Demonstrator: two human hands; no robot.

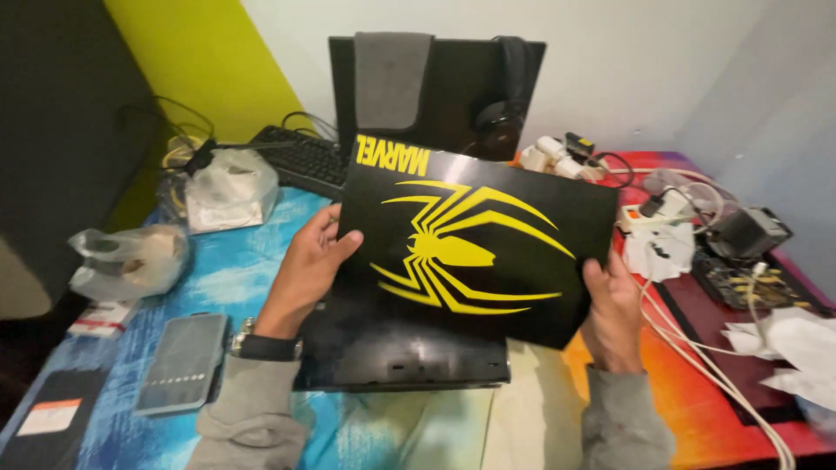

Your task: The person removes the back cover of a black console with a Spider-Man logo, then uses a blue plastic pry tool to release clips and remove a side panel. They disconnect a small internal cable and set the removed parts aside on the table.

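Note:
I hold a flat black panel (475, 239) with a yellow spider emblem and yellow lettering, tilted up above the desk. My left hand (309, 261) grips its left edge, thumb on the front. My right hand (610, 305) grips its lower right corner. Beneath the panel lies a black laptop-like device (401, 352) flat on the colourful desk mat (244, 278). A dark watch sits on my left wrist.
A phone (183, 361) lies at the left front. Plastic bags (231, 187) and a keyboard (300, 157) sit behind. A monitor with a grey cloth and headphones (501, 113) stands at the back. Power strips, adapters, white cables (697, 348) and papers crowd the right side.

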